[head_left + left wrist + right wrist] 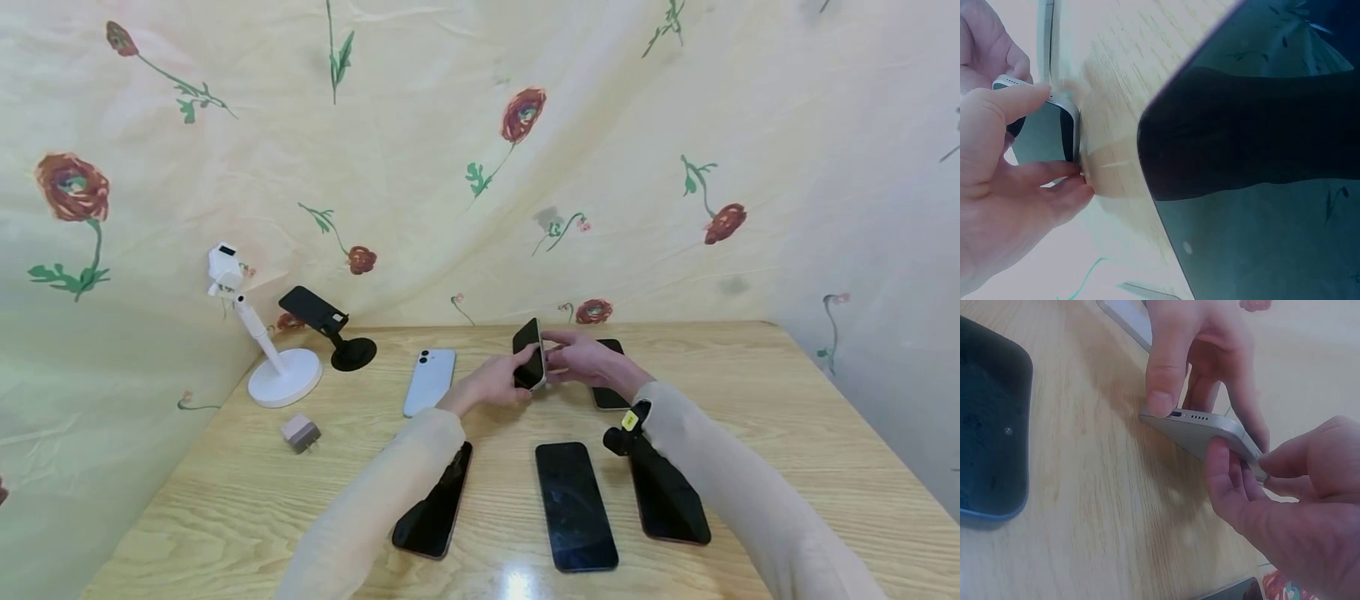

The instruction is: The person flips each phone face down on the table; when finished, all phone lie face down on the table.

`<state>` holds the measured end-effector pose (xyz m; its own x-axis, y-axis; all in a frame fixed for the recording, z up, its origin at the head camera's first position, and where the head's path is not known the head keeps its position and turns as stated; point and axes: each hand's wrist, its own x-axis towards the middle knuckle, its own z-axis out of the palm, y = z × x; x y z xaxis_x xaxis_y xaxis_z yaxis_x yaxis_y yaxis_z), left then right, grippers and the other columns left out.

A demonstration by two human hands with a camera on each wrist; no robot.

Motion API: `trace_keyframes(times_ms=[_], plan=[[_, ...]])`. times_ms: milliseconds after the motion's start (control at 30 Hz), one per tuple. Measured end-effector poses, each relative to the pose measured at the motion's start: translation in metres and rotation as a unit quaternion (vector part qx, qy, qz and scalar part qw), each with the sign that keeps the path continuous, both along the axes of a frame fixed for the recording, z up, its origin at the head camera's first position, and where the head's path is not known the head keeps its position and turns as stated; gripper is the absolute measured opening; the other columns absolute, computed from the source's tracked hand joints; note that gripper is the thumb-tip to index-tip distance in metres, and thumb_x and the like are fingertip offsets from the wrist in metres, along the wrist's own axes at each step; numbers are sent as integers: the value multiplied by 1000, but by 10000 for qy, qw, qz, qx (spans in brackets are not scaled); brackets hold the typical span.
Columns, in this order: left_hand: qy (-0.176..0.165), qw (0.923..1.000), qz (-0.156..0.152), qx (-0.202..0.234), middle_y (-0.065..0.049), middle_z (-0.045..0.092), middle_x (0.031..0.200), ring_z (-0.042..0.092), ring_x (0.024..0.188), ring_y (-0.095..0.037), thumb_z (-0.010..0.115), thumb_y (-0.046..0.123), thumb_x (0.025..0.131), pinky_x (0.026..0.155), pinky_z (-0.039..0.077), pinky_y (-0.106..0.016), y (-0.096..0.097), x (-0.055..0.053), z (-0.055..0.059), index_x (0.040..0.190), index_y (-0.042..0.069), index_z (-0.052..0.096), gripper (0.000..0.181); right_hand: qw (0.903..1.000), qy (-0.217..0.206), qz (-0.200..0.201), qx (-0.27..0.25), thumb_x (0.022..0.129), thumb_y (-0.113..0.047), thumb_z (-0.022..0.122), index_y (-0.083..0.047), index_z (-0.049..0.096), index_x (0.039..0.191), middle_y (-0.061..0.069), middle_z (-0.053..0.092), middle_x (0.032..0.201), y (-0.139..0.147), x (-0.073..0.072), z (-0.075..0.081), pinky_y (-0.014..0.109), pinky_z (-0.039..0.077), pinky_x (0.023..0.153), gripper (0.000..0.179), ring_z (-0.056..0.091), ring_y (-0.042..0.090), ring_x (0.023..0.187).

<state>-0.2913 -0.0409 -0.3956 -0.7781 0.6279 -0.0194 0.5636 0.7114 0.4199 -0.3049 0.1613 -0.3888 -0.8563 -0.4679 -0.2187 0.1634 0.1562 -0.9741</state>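
Wide pale desk (pixel 810 417), and up by its far left corner stands the white stand (pixel 285 377), the black stand (pixel 352 353) just beside it. Over to the hands, busy near the middle of the far edge! The left hand (pixel 491 382) has a firm grip, thumb on the phone's rim by the port; the right hand (pixel 588 362) pinches the opposite side. Between them, tilted up, is the silver-edged phone (pixel 530 371); whether it touches the wood, can't tell. Three dark phones (pixel 576 508) spread toward the near edge, two partly under the sleeves; another black phone (pixel 609 398) lies half hidden behind the right hand. Light blue phone (pixel 430 383), face down, left of the left hand. Smallest, toward the left edge: the plug adapter (pixel 301 433).
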Motion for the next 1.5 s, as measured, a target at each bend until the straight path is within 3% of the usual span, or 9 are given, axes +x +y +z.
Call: trace_keyframes(times_ms=[167, 433, 467, 567, 700, 867, 1100, 1300, 1500], plan=[[-151, 9998, 86, 117, -11, 62, 84, 53, 71, -19, 74, 16, 92, 82, 43, -30, -2, -1, -1, 161, 13, 22, 87, 10000, 31, 2, 36, 99, 9, 37, 3, 7, 158, 38, 36, 143, -3, 4, 1, 52, 42, 102, 67, 51, 41, 123], [-353, 9983, 212, 405, -15, 64, 94, 53, 69, -18, 74, 16, 91, 78, 42, -30, -6, 0, 0, 161, 13, 20, 88, 9998, 86, 149, 104, 103, 6, 37, -1, 5, 160, 38, 35, 144, -5, 3, 1, 50, 43, 102, 65, 47, 44, 127], [-418, 9978, 231, 457, -16, 64, 97, 55, 70, -20, 74, 16, 91, 78, 42, -31, -7, 0, 0, 161, 13, 20, 88, 9997, 103, 186, 103, 103, 6, 37, -1, 4, 160, 38, 35, 145, -5, 3, 1, 50, 43, 102, 65, 47, 45, 127], [-522, 9963, 265, 625, -21, 63, 120, 62, 94, -26, 74, 16, 91, 88, 44, -32, -9, 1, 1, 161, 12, 21, 87, 9996, 118, 225, 97, 103, 6, 38, -1, 5, 160, 38, 34, 145, -6, 3, 2, 51, 42, 102, 66, 46, 45, 127], [-621, 9938, 286, 881, -23, 50, 142, 52, 124, -32, 73, 17, 92, 102, 41, -37, -11, 1, 1, 160, 11, 22, 85, 9997, 92, 244, -9, 103, 7, 38, -1, 5, 159, 38, 31, 146, -7, 4, 2, 52, 40, 104, 66, 42, 48, 130], [-736, 9893, 316, 1220, -21, 51, 144, 53, 125, -31, 73, 17, 91, 103, 41, -38, -13, 0, -1, 160, 11, 23, 86, 9997, -51, 144, -193, 101, 10, 36, -2, 7, 160, 38, 32, 146, -11, 5, 3, 52, 37, 106, 67, 40, 48, 132], [-1010, 9804, 363, 1652, -16, 45, 149, 45, 135, -30, 74, 13, 90, 111, 32, -40, -17, 0, -2, 160, 9, 19, 89, 9994, -68, 219, -244, 102, 11, 37, -4, 6, 160, 40, 32, 145, -15, 6, 6, 49, 41, 104, 68, 41, 49, 131], [-1254, 9726, 455, 1903, -22, 47, 146, 48, 132, -32, 74, 10, 90, 111, 33, -41, -21, 1, -2, 160, 3, 14, 92, 9992, 115, 370, -125, 100, 11, 42, -5, 7, 161, 40, 36, 143, -21, 8, 4, 45, 46, 99, 71, 46, 46, 129], [-1604, 9599, 518, 2240, -26, 42, 149, 49, 130, -36, 73, 10, 91, 107, 38, -41, -26, 1, -4, 161, 7, 10, 94, 9988, 274, 382, 143, 100, 10, 46, -7, 12, 161, 38, 39, 142, -27, 11, 2, 45, 47, 98, 72, 52, 40, 124]])
